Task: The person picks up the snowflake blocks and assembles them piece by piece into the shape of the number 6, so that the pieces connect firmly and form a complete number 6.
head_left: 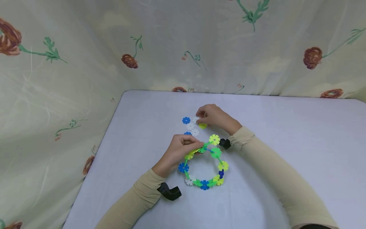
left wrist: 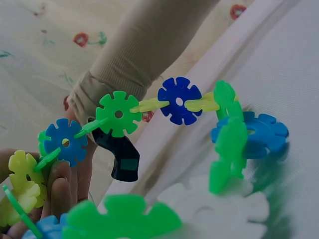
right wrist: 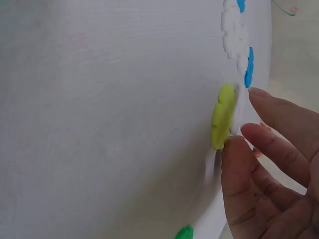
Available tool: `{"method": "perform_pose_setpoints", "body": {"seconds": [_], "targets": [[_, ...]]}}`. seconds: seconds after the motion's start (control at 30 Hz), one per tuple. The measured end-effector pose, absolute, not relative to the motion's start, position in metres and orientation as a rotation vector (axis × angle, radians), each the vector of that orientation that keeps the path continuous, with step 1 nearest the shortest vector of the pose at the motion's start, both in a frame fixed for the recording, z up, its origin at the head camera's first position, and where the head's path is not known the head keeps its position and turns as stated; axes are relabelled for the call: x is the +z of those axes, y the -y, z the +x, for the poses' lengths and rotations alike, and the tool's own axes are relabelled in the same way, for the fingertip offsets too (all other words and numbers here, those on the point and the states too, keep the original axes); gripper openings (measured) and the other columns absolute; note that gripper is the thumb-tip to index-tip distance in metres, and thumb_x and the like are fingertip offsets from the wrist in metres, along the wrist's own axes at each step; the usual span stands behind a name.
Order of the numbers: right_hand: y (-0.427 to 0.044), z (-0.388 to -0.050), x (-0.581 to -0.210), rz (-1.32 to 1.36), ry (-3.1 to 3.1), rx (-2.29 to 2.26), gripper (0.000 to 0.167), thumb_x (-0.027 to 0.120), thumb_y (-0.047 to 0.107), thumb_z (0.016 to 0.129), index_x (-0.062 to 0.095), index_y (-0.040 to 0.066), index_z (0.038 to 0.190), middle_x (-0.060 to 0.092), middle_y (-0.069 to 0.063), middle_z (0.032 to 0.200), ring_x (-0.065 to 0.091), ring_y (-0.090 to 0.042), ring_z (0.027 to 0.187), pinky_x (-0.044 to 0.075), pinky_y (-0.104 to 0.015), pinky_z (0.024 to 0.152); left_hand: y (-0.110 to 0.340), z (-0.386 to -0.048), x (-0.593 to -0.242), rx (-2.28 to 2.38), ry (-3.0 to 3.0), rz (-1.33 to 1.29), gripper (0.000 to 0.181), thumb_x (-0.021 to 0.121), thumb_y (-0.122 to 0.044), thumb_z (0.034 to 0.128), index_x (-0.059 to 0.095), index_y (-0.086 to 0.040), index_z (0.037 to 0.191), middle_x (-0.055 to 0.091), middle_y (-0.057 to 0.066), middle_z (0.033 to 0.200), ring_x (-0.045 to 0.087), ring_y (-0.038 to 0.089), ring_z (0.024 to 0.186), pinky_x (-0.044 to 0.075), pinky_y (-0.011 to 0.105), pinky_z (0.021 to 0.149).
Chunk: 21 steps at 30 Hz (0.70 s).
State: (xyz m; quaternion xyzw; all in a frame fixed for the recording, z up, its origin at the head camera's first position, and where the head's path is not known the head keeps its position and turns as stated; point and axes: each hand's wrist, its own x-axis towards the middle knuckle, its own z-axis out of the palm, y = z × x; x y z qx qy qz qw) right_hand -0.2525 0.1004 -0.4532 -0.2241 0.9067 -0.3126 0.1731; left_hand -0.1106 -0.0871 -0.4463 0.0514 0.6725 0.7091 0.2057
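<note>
Pinching, with thumb and fingers of my left hand (head_left: 178, 151): the far side of one ring-shaped chain of notched discs (head_left: 204, 185) (green, yellow, blue, white), located over the white tabletop (head_left: 271, 143), between my forearms. Item two: my right hand (head_left: 214, 117), fingers bent and spread apart, at the loose pieces; whether a fingertip meets any of them, I cannot tell. Loose stock, beyond the chain: one yellow disc (head_left: 203, 126), just beside my right thumb; several white discs (head_left: 195, 132), grouped; two blue discs (head_left: 186, 120), alongside. Backdrop: floral curtain (head_left: 171, 31).
</note>
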Motion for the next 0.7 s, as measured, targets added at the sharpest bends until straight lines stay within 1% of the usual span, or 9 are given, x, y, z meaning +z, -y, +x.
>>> {"method": "perform_pose_setpoints", "body": {"seconds": [0.13,0.2,0.23,0.33,0.43,0.57,0.7], "targets": [[-0.095,-0.254,-0.454,-0.666,-2.600,-0.845,0.028,0.078,0.016,0.093,0.073,0.001,0.116,0.072,-0.015,0.112,0.063,-0.025,0.098,0.056,-0.037,0.085,0.087,-0.111,-0.446,1.978,-1.874,0.162,0.019,0.074,-0.015,0.0962,0.076,0.003,0.099,0.079,0.005,0.090,0.076,0.017,0.083,0.065,0.038,0.087],[-0.092,-0.255,-0.453,-0.665,-2.606,-0.839,0.026,0.078,0.015,0.093,0.072,0.001,0.114,0.071,-0.015,0.112,0.062,-0.026,0.100,0.055,-0.039,0.087,0.087,-0.111,-0.446,1.976,-1.877,0.163,0.020,0.074,-0.016,0.0960,0.077,0.003,0.099,0.079,0.006,0.090,0.076,0.017,0.083,0.065,0.038,0.087],[-0.091,-0.255,-0.453,-0.657,-2.603,-0.842,0.024,0.078,0.014,0.093,0.072,0.001,0.112,0.070,-0.015,0.111,0.062,-0.026,0.098,0.055,-0.038,0.085,0.087,-0.111,-0.446,1.975,-1.879,0.163,0.020,0.075,-0.017,0.0959,0.077,0.003,0.099,0.079,0.006,0.091,0.076,0.018,0.083,0.065,0.037,0.087],[-0.090,-0.255,-0.453,-0.607,-2.584,-0.863,0.016,0.078,0.013,0.093,0.072,0.004,0.104,0.069,-0.013,0.106,0.061,-0.022,0.084,0.054,-0.032,0.073,0.087,-0.111,-0.446,1.973,-1.882,0.162,0.020,0.075,-0.017,0.0959,0.076,0.003,0.099,0.079,0.006,0.091,0.076,0.017,0.083,0.065,0.037,0.087],[-0.092,-0.255,-0.454,-0.550,-2.559,-0.896,0.014,0.079,0.012,0.091,0.069,0.005,0.099,0.068,-0.011,0.101,0.058,-0.018,0.070,0.051,-0.027,0.063,0.087,-0.111,-0.446,1.969,-1.886,0.157,0.020,0.074,-0.016,0.0962,0.076,0.004,0.099,0.079,0.006,0.092,0.076,0.017,0.083,0.065,0.037,0.087],[-0.096,-0.254,-0.455,-0.504,-2.550,-0.941,0.019,0.082,0.011,0.088,0.069,0.005,0.101,0.069,-0.011,0.099,0.058,-0.016,0.065,0.051,-0.025,0.060,0.087,-0.111,-0.447,1.965,-1.892,0.152,0.019,0.073,-0.015,0.0966,0.076,0.003,0.100,0.079,0.007,0.093,0.076,0.016,0.083,0.065,0.037,0.087],[-0.102,-0.250,-0.456,-0.492,-2.572,-0.949,0.023,0.084,0.013,0.087,0.070,0.006,0.104,0.069,-0.010,0.098,0.059,-0.016,0.068,0.051,-0.025,0.062,0.088,-0.110,-0.447,1.971,-1.890,0.158,0.020,0.074,-0.016,0.0964,0.076,0.003,0.100,0.079,0.007,0.093,0.076,0.017,0.084,0.065,0.037,0.087]]}}
